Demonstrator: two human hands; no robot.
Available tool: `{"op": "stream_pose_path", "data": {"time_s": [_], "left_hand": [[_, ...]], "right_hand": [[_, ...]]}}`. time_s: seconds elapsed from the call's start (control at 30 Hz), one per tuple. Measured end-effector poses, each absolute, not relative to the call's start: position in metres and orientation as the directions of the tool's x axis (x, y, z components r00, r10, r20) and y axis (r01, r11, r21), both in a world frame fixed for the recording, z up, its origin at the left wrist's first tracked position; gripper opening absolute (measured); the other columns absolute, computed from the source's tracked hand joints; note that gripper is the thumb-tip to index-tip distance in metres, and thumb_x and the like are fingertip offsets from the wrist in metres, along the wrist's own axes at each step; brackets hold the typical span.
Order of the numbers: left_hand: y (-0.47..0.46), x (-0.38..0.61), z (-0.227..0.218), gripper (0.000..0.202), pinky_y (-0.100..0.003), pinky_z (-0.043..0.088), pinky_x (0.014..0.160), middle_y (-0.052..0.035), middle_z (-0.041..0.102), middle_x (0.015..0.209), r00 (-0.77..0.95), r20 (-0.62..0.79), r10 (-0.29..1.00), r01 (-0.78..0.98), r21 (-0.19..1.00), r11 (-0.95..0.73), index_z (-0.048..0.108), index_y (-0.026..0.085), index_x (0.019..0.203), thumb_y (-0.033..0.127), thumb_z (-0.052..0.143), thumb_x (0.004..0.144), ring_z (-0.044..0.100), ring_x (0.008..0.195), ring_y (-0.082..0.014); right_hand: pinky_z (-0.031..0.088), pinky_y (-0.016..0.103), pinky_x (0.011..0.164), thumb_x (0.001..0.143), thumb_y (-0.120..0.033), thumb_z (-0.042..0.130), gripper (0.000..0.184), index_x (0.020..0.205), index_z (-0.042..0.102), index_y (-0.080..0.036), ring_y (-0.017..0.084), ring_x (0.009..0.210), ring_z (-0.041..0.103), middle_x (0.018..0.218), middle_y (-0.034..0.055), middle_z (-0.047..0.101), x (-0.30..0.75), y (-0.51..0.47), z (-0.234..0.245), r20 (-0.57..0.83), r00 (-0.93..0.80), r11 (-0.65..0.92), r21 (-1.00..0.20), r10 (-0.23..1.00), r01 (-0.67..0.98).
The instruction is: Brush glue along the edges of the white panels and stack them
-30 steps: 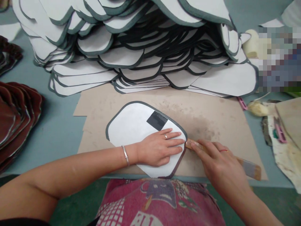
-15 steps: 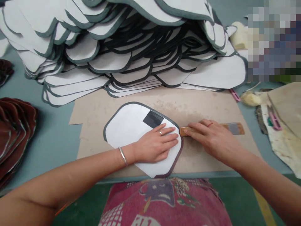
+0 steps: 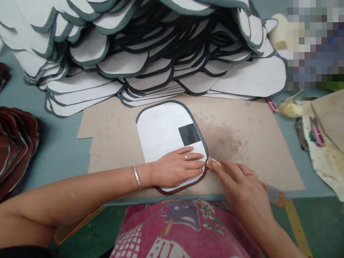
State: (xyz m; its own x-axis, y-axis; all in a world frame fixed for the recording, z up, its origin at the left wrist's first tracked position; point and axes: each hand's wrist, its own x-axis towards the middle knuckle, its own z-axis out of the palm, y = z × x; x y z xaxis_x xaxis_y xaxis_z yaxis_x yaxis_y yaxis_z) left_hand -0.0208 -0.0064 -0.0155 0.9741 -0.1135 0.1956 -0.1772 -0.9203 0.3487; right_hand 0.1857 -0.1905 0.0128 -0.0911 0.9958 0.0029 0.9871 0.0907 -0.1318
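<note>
A white flat piece with a dark green rim (image 3: pixel 163 132) lies on a brown cardboard sheet (image 3: pixel 242 143), a black square patch on it. My left hand (image 3: pixel 176 167) lies flat on its near end, fingers stretched out, a ring on one finger. My right hand (image 3: pixel 242 190) grips a wooden-handled brush (image 3: pixel 274 195), its bristle end pressed at the piece's right rim beside my left fingertips. The near rim of the piece looks dark red-brown.
A big heap of the same white green-rimmed pieces (image 3: pixel 150 53) fills the back of the table. Dark red-brown pieces (image 3: pixel 13 143) are stacked at left. A stained cloth, pink clips (image 3: pixel 317 134) and another board lie at right. A blurred-out area is at top right.
The piece has been turned so its long side points away from me. My right hand with the brush has come back down to the near right rim; my left hand still presses flat.
</note>
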Motion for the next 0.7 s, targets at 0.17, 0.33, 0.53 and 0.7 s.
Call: {"op": "stream_pose_path", "data": {"time_s": [0.17, 0.33, 0.53, 0.7], "left_hand": [[-0.007, -0.022, -0.015, 0.031, -0.045, 0.028, 0.126, -0.0078, 0.058, 0.144, 0.975, 0.175, -0.138, -0.191, 0.342, -0.920, 0.063, 0.017, 0.126, 0.020, 0.042, 0.104, 0.041, 0.144, -0.0219], [-0.002, -0.019, -0.004, 0.031, -0.043, 0.028, 0.126, -0.0072, 0.056, 0.145, 0.983, 0.124, -0.135, -0.171, 0.351, -0.921, 0.062, 0.017, 0.126, 0.016, 0.045, 0.100, 0.044, 0.142, -0.0219], [0.029, -0.009, 0.001, 0.027, -0.045, 0.045, 0.110, -0.0126, 0.063, 0.130, 0.986, 0.163, -0.032, -0.079, 0.287, -0.955, 0.064, 0.018, 0.120, 0.020, 0.049, 0.099, 0.056, 0.125, -0.0273], [0.036, -0.010, -0.008, 0.027, -0.045, 0.044, 0.112, -0.0133, 0.062, 0.128, 0.976, 0.216, -0.040, -0.102, 0.284, -0.954, 0.064, 0.017, 0.120, 0.021, 0.049, 0.099, 0.055, 0.124, -0.0266]], "right_hand": [[0.048, 0.044, 0.089, 0.092, -0.006, 0.051, 0.056, 0.146, 0.052, -0.023, 0.027, 0.105, 0.054, 0.133, 0.0072, 0.061, 0.194, -0.177, 0.016, -0.016, -0.115, 0.113, -0.112, 0.993, 0.987], [0.048, 0.044, 0.087, 0.092, -0.007, 0.053, 0.053, 0.143, 0.055, -0.022, 0.028, 0.105, 0.054, 0.132, 0.0069, 0.062, 0.203, -0.165, 0.014, 0.024, -0.182, 0.184, -0.106, 0.983, 0.977], [0.048, 0.044, 0.088, 0.093, -0.008, 0.052, 0.056, 0.147, 0.051, -0.024, 0.027, 0.103, 0.054, 0.133, 0.0067, 0.061, 0.205, -0.162, 0.015, -0.009, -0.176, 0.175, -0.083, 0.984, 0.981], [0.047, 0.044, 0.089, 0.093, -0.007, 0.053, 0.052, 0.142, 0.056, -0.024, 0.028, 0.104, 0.054, 0.133, 0.0059, 0.062, 0.207, -0.140, 0.012, -0.011, -0.193, 0.193, -0.029, 0.981, 0.981]]}}
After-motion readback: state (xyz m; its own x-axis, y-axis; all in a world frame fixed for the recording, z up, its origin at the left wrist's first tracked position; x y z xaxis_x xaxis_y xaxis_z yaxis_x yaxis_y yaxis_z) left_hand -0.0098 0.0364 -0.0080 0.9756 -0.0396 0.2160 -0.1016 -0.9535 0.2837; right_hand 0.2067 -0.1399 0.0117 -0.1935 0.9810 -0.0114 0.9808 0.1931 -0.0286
